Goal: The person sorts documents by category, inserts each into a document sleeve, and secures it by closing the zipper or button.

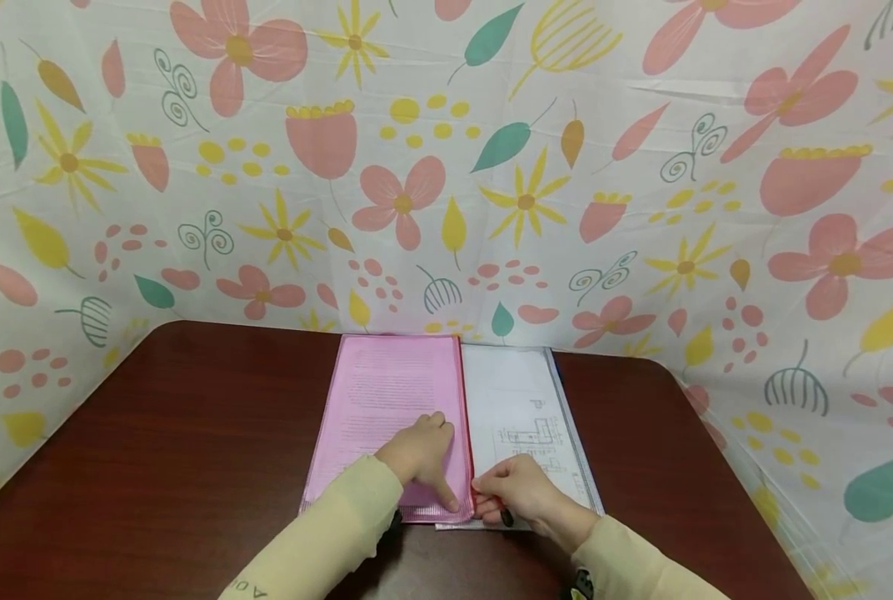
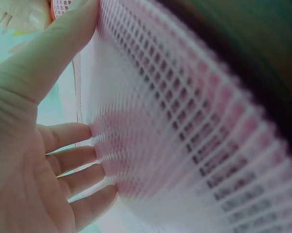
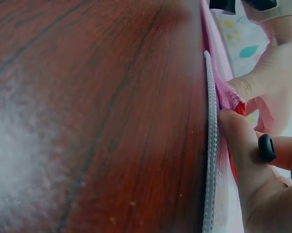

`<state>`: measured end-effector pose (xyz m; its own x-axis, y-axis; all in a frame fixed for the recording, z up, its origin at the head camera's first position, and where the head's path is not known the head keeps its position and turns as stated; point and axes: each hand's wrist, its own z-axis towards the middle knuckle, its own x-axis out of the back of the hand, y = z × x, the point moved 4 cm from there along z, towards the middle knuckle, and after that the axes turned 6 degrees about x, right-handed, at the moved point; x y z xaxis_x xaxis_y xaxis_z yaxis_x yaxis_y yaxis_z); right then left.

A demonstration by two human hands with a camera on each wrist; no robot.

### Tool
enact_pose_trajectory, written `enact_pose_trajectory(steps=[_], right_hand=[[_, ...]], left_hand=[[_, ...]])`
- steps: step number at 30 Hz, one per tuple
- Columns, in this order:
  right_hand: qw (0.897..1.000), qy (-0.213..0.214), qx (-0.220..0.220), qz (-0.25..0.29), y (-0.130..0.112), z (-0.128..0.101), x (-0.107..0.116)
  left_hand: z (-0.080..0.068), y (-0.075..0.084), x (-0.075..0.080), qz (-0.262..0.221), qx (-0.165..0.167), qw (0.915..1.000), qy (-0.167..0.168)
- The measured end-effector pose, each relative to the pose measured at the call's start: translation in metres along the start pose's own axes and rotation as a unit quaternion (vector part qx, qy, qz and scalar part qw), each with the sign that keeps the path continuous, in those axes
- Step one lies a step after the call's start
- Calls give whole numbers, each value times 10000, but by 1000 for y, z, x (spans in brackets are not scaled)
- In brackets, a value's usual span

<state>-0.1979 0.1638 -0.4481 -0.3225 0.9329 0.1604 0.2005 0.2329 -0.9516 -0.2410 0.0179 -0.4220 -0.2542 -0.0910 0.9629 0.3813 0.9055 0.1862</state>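
A pink mesh zipper pouch [image 1: 390, 375] with printed sheets inside lies flat on the table, a red zipper along its right side. My left hand [image 1: 426, 454] rests on its lower right part with spread fingers, the thumb near the bottom corner; in the left wrist view, the fingers [image 2: 88, 177] lie straight against the mesh. At that corner my right hand [image 1: 525, 492] pinches the pouch's red-zipper edge [image 3: 240, 107]. A small black oval piece [image 3: 266, 148] shows against the right fingers; what it belongs to is unclear. The zipper's pull is not clearly visible.
Partly beneath the pink pouch lies a whitish pouch [image 1: 502, 375] with a grey zipper edge [image 3: 210, 145], holding a sheet with line drawings. Both lie on a dark red-brown table [image 1: 214, 433]. A floral cloth [image 1: 416, 167] hangs behind the table and along its sides.
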Motion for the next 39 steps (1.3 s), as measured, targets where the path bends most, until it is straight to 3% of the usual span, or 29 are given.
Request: enact_pose_trajectory(steps=[7,19,23,27,39], right_hand=[[9998,104,20,-144,-2,2,1],[9984,403,96,-384,-2,10,3],[9975,509,137,-470,-6,14,4],[9970,590,166,-481,-9,16,5],[9956,910,-110,-215,-6,26,10]], left_hand=[[2,-2,-3,-6,0,9999,-125],[-3,-2,-7,13,-14,10000,-55],[-5,-5,-6,-66,231,9997,31],[-7,-10,-6,-329,530,9980,-90],[-4,-19,-2,-355,458,9978,-309]])
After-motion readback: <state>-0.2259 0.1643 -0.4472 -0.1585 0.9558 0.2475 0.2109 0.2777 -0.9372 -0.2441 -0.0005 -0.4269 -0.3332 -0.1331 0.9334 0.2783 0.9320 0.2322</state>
